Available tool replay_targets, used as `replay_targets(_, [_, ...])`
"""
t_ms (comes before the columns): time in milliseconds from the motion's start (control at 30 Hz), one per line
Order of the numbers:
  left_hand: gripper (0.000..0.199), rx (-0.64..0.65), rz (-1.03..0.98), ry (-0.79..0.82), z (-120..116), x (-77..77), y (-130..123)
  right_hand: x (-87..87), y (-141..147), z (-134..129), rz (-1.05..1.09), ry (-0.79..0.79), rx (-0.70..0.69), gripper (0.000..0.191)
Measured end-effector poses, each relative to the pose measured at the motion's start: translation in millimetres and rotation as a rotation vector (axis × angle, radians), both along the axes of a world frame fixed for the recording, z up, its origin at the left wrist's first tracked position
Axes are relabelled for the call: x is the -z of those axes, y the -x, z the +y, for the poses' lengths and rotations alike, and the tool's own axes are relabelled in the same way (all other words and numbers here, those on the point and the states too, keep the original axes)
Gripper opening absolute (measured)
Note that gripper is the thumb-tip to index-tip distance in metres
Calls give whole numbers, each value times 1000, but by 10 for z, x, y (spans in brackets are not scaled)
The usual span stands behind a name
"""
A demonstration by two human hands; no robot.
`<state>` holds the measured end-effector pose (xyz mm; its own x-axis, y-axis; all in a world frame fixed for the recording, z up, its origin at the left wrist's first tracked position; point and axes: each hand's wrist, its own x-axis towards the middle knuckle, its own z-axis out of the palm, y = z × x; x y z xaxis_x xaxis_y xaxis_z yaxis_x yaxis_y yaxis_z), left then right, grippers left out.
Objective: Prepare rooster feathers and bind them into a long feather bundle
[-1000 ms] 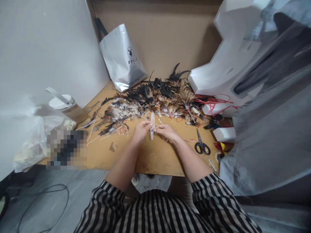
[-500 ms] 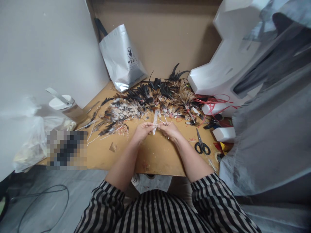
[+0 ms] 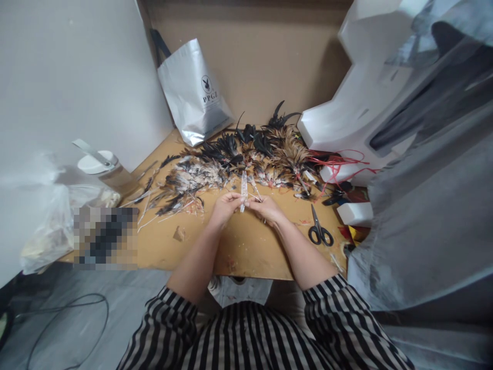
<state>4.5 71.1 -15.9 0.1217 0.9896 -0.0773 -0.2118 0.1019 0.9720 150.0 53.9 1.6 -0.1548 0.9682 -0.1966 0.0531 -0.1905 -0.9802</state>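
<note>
L hand [image 3: 228,206] pinches clear strip [image 3: 244,188]; R hand [image 3: 266,207] closed on prob. thin stick [image 3: 259,197].

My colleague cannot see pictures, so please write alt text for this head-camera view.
A person's left hand pinches a narrow whitish strip over a tan table; the right hand, gripping a thin item, meets it. Behind lie black and brown feathers, with a silver bag farther back and scissors to the right.

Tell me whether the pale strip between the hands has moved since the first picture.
Yes: the pale strip has shifted slightly away from the table's near edge, toward the feather pile.
</note>
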Motion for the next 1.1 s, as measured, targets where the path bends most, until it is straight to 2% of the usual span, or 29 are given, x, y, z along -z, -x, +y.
replay_targets(267, [28,-29,0,24,15,8,0,53,-59,37,24,-4,-36,25])
replay_targets(467, [28,-35,4,7,2,-18,-5,4,-5,-2,25,-9,-72,29])
replay_targets(567, [29,-31,-2,-2,-13,-41,-7,8,5,-4,9,3,-56,25])
replay_targets(767, [29,-39,23,20,-9,-48,1,60,-81,29,15,1,-148,18])
replay_targets(867, [29,-52,27,12,6,-30,1,46,-63,14,24,4,-161,21])
replay_targets(967, [28,-56,22,1,13,-21,-2,31,-27,-3,-4,4,-153,26])
replay_targets(1100, [27,-51,19,5,9,-28,-1,55,-55,16,-45,-1,-160,19])
